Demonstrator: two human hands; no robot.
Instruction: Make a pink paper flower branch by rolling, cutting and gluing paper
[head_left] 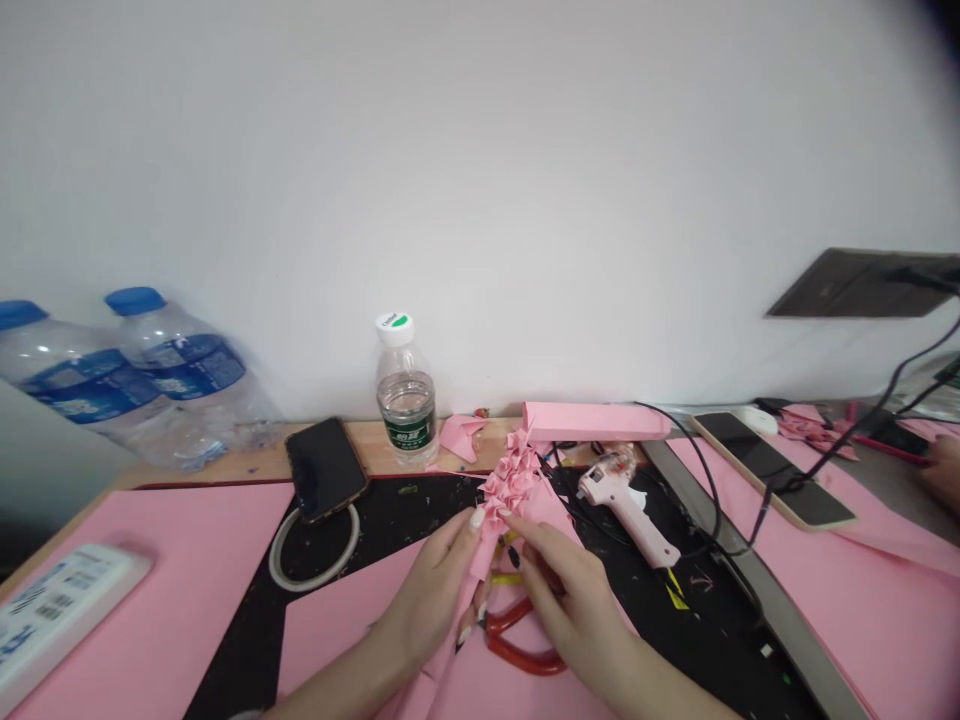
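Observation:
Folded pink paper, a strip crowded with small crumpled folds like flowers, stands between my hands. My left hand grips its lower left side, with the thumb along the front and fingertips showing below. My right hand is curled at the lower right, its index fingertip pressed against the folds. Just below, red-handled scissors lie partly under my right hand on a pink sheet. A small dark piece by my right fingers is too unclear to name.
A pink glue gun and black cables lie to the right, near a phone. Behind stands a water bottle. On the left are another phone, a tape roll, a white box and large bottles. Another person's hand shows far right.

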